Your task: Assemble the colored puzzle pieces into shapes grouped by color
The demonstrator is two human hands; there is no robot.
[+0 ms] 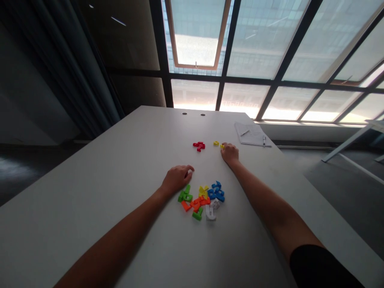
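The right hand has its fingertips at a small yellow block, its grip unclear, while the curled left hand, hold hidden, lies just far of the block pile on the table.
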